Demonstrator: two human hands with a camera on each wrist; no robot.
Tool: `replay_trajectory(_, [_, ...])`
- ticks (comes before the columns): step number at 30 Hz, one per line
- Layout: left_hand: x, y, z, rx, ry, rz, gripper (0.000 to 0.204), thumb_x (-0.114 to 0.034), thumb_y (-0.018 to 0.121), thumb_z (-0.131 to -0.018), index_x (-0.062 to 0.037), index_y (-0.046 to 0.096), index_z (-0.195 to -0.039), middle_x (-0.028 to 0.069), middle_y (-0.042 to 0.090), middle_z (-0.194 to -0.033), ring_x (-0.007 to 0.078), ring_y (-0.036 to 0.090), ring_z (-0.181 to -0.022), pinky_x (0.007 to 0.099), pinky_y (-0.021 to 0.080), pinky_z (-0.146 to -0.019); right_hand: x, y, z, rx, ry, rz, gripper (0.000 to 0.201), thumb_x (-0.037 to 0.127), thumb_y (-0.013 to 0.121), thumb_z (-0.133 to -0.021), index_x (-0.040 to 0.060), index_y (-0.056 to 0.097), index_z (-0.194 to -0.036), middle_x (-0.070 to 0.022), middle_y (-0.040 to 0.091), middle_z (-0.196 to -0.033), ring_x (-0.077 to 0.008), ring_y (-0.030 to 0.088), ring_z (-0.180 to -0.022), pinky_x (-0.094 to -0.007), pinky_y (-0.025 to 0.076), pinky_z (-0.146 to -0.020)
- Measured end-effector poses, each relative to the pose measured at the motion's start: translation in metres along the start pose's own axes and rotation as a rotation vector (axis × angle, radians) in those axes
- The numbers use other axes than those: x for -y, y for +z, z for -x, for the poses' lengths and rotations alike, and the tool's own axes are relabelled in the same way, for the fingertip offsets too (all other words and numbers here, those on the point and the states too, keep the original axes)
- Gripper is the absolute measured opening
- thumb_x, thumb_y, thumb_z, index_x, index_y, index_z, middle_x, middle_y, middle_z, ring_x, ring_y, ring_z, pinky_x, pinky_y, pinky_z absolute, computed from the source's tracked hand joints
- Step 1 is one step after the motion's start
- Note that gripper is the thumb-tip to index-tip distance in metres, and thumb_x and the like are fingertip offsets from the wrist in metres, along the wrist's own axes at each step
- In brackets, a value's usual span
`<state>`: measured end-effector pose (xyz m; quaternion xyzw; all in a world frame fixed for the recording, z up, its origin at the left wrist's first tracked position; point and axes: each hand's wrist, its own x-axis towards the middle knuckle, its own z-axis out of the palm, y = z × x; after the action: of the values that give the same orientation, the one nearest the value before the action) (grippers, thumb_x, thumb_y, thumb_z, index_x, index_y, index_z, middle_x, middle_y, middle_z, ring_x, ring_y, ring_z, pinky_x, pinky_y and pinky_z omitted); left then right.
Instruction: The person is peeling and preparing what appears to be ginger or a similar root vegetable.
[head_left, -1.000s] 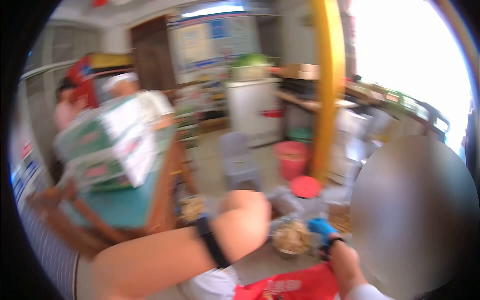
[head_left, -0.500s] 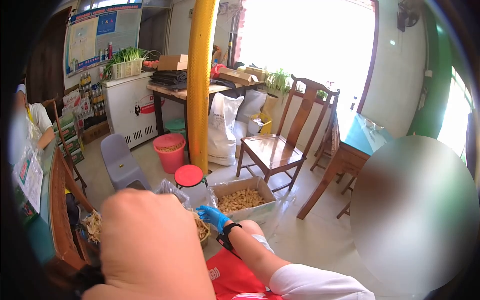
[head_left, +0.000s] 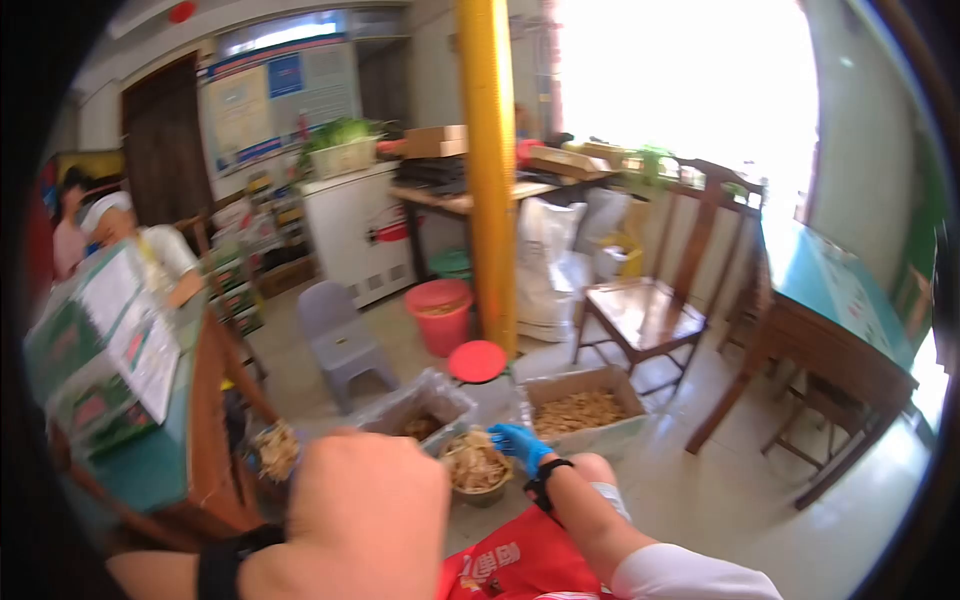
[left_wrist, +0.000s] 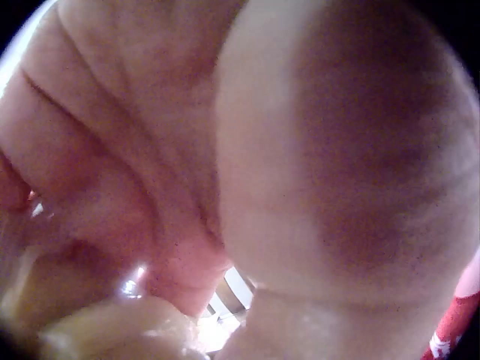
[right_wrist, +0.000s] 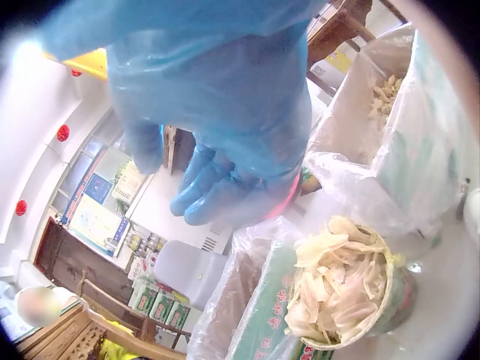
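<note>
My bare left hand [head_left: 370,490] is raised close in front of my body, knuckles toward the camera and fingers out of sight. In the left wrist view, its curled palm holds pale yellowish, wet-looking pieces [left_wrist: 112,330]; their kind cannot be told. My right hand [head_left: 519,444], in a blue glove, hovers beside a round basket [head_left: 488,497] heaped with pale, thin shreds [head_left: 474,463]. Its gloved fingers [right_wrist: 199,199] bend loosely and have nothing between them in the right wrist view.
Plastic-lined boxes, one with yellowish pieces [head_left: 575,412], stand behind the basket. Beyond are a red-topped stool [head_left: 477,362], pink bucket [head_left: 440,325], grey chair [head_left: 340,335] and yellow pillar [head_left: 485,200]. Tables flank both sides; a person [head_left: 165,250] sits at the left one.
The head view swung right, then partly back left. My left arm, stretched across the view, drew in and its hand came up close. My right hand stays beside the basket.
</note>
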<state>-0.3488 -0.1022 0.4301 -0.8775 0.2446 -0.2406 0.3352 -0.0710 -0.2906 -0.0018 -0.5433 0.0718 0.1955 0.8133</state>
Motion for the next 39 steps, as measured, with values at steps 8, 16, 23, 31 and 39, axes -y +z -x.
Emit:
replay_trajectory(8, [0.006, 0.147, -0.019, 0.287, 0.118, 0.995, 0.011, -0.008, 0.063, -0.07, 0.0001, 0.06, -0.078, 0.0155, 0.061, -0.069, 0.0302, 0.062, -0.068, 0.0363, 0.048, -0.059, 0.011, 0.023, -0.013, 0.13, -0.018, 0.043, 0.027, 0.027, 0.055, -0.09, 0.0067, 0.064, -0.105, -0.0026, 0.062, -0.081, -0.0135, 0.059, -0.075, -0.0268, 0.047, -0.07])
replay_trajectory(16, [-0.095, 0.369, -0.014, 0.143, -0.461, 1.633, 0.019, -0.019, 0.073, -0.072, -0.0046, 0.064, -0.08, 0.0026, 0.059, -0.064, 0.0085, 0.054, -0.06, 0.0276, 0.042, -0.053, 0.032, 0.081, -0.007, 0.325, -0.107, 0.288, 0.029, 0.027, 0.056, -0.089, 0.0034, 0.064, -0.105, -0.0061, 0.065, -0.085, -0.0138, 0.061, -0.075, -0.0268, 0.05, -0.074])
replay_trajectory(23, [-0.167, 0.455, -0.003, 0.208, -0.735, 2.076, 0.022, -0.016, 0.071, -0.079, -0.0034, 0.06, -0.093, 0.0, 0.057, -0.068, 0.0077, 0.053, -0.059, 0.022, 0.042, -0.053, 0.007, 0.11, -0.035, 0.363, -0.144, 0.566, 0.033, 0.032, 0.059, -0.088, 0.0041, 0.064, -0.105, -0.0101, 0.066, -0.09, -0.0195, 0.062, -0.08, -0.0311, 0.049, -0.074])
replay_trajectory(31, [-0.178, 0.465, -0.006, 0.224, -0.848, 1.704, 0.036, -0.026, 0.074, -0.074, -0.0065, 0.056, -0.099, 0.0053, 0.056, -0.067, 0.0137, 0.055, -0.062, 0.031, 0.044, -0.058, 0.001, 0.127, -0.028, 0.561, -0.44, 1.181, 0.036, 0.035, 0.054, -0.087, 0.0069, 0.061, -0.108, -0.0178, 0.065, -0.095, -0.0351, 0.061, -0.088, -0.0383, 0.048, -0.077])
replay_trajectory(39, [-0.164, 0.438, -0.013, 0.231, -0.847, 1.702, 0.039, -0.028, 0.076, -0.072, -0.0065, 0.056, -0.097, 0.0046, 0.06, -0.072, 0.0139, 0.056, -0.067, 0.0289, 0.045, -0.064, -0.001, 0.117, -0.031, 0.459, -0.386, 1.351, 0.028, 0.032, 0.054, -0.085, 0.0091, 0.066, -0.097, -0.0174, 0.065, -0.089, -0.038, 0.06, -0.083, -0.0397, 0.048, -0.073])
